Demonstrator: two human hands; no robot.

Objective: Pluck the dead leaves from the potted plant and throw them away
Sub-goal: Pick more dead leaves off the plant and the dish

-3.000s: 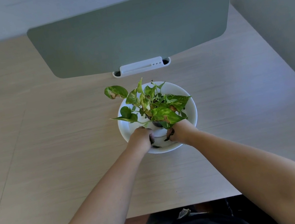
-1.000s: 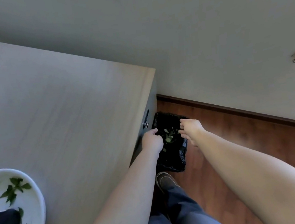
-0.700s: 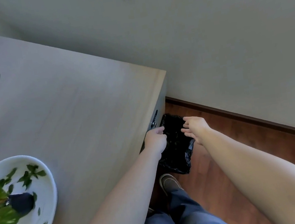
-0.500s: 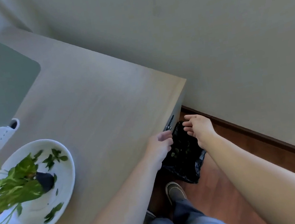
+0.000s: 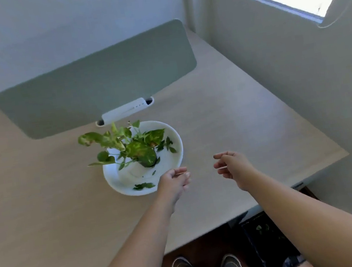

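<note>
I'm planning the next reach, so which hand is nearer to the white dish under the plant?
Left. The left hand overlaps the near right rim of the white dish. The right hand hangs over bare table, apart from the dish on its right.

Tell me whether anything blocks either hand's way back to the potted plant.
Nothing visible does. The left hand hovers at the near rim of the white bowl holding the potted plant; the right hand hangs over bare desk beside it.
</note>
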